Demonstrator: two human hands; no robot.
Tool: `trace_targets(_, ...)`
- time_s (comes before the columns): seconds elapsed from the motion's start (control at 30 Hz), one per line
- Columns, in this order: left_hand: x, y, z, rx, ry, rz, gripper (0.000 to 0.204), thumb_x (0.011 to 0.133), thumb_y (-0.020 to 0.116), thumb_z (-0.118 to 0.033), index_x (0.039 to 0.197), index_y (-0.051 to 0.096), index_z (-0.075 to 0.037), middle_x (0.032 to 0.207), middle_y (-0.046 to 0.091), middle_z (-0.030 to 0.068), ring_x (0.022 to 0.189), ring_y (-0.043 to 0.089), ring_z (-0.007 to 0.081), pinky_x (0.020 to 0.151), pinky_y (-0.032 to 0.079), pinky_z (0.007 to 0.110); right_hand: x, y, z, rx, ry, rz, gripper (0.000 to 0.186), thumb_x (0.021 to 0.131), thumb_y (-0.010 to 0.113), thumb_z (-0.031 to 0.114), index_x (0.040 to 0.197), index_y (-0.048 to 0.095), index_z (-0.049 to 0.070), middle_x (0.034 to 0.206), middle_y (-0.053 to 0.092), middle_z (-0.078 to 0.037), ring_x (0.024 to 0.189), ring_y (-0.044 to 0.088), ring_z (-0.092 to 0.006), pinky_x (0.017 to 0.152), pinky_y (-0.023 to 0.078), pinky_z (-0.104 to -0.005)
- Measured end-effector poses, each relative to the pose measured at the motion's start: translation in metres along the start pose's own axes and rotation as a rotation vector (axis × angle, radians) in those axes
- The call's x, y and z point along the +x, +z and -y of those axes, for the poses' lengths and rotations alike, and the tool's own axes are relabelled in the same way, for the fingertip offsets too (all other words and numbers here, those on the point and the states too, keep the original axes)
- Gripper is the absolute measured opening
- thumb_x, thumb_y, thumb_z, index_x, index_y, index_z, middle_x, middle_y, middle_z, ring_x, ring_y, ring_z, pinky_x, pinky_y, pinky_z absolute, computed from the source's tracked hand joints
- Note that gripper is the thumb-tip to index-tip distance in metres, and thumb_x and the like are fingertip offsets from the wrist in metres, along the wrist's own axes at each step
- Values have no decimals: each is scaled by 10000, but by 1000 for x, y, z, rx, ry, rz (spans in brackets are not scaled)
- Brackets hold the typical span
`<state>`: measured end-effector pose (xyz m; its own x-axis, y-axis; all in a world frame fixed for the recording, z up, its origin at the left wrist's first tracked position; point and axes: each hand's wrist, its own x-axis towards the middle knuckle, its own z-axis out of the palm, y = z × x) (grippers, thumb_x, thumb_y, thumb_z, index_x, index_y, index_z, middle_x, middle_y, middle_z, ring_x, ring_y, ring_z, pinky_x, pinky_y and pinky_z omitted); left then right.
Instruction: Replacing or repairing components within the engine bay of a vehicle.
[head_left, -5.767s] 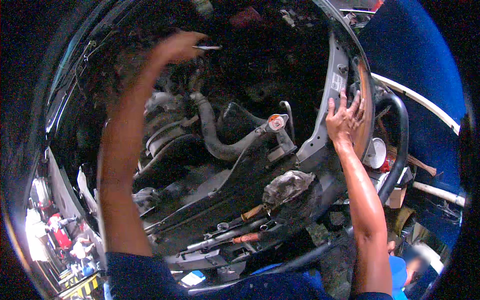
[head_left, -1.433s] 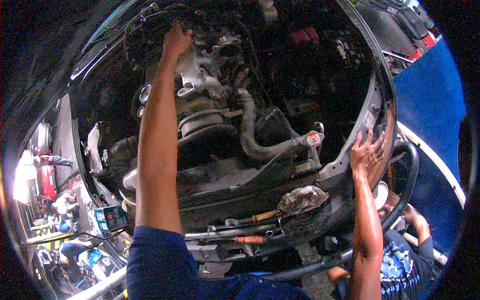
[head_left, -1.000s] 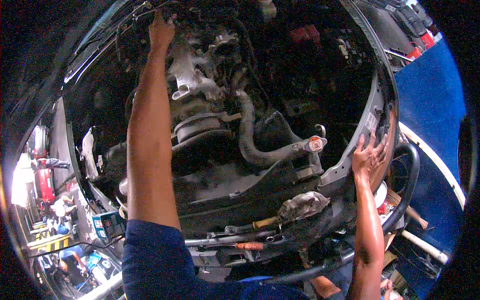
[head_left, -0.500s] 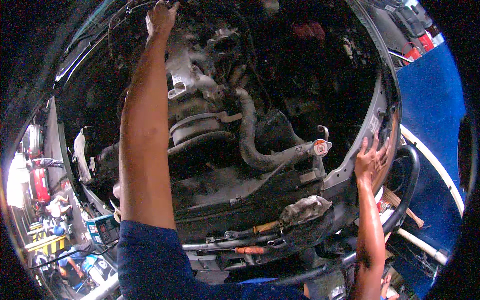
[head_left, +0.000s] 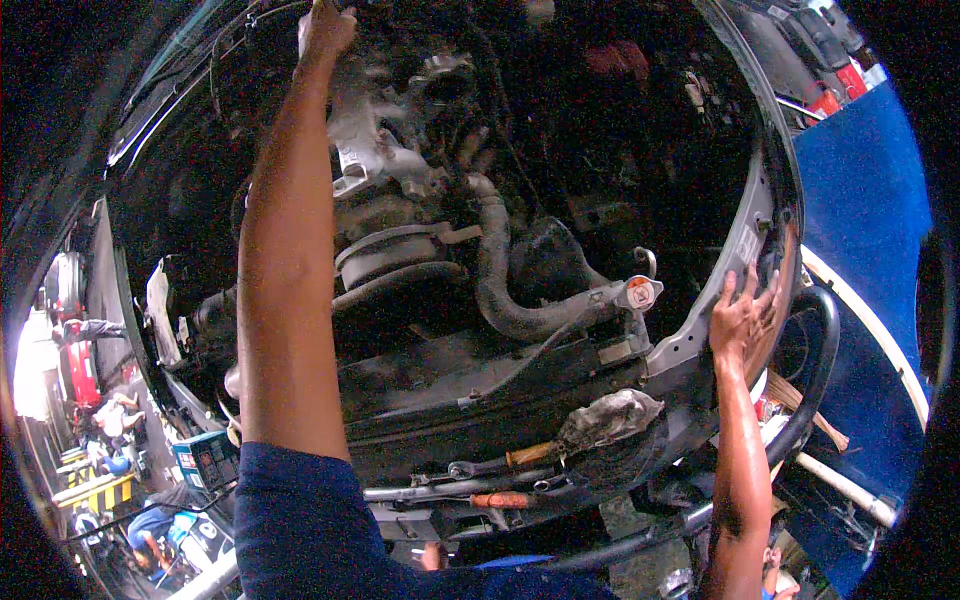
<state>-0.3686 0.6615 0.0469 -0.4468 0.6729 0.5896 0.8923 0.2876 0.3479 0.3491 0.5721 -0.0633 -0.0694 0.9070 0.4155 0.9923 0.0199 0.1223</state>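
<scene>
My left arm stretches over an open car engine bay, and my left hand (head_left: 328,32) is at its far end, by the top rim of the view. Its fingers look curled, but what they grip is lost in the dark and past the edge. My right hand (head_left: 742,318) lies with fingers spread on the grey metal edge (head_left: 690,338) of the bay at the right. Between my arms are a dusty pulley (head_left: 395,258), a thick curved hose (head_left: 497,265) and a radiator cap (head_left: 643,292) with an orange mark.
Along the front ledge lie an orange-handled tool (head_left: 500,500), a wooden-handled tool (head_left: 532,454), a ratchet (head_left: 475,467) and a crumpled grey wrap (head_left: 612,418). A teal box (head_left: 205,460) stands at left. Another person (head_left: 152,530) crouches at lower left. A black bar (head_left: 822,370) curves at right.
My left hand has shifted slightly at the far end of the bay. My right hand stays on the metal edge. The person at lower left has bent lower.
</scene>
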Motion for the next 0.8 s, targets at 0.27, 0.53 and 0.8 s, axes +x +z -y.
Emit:
trace_targets(0.27, 6, -6, -29, -51, -70, -62, 496, 919, 651, -63, 1389, 498, -21, 1157, 668, 218, 792, 629, 242, 615, 504, 394, -1, -5, 4, -51, 36, 53, 499, 1030, 438, 463, 1458, 500, 212, 1546, 344, -236, 1438, 295, -429, 1186, 207, -526)
trace_targets(0.53, 38, 37, 30, -566, -28, 152, 670, 896, 496, 86, 1519, 378, -128, 798, 609, 110, 504, 416, 155, 444, 323, 315, 0, -3, 3, -3, 34, 48, 505, 1033, 426, 468, 1462, 494, 209, 1543, 350, -235, 1432, 298, -435, 1187, 201, -525)
trace_targets(0.8, 63, 71, 52, -494, 105, -168, 630, 960, 607, -156, 1529, 347, -87, 864, 630, 147, 524, 524, 194, 446, 402, 354, 1, -4, 3, 23, 23, 60, 508, 1018, 462, 467, 1467, 474, 230, 1563, 307, -227, 1464, 245, -411, 1193, 184, -547)
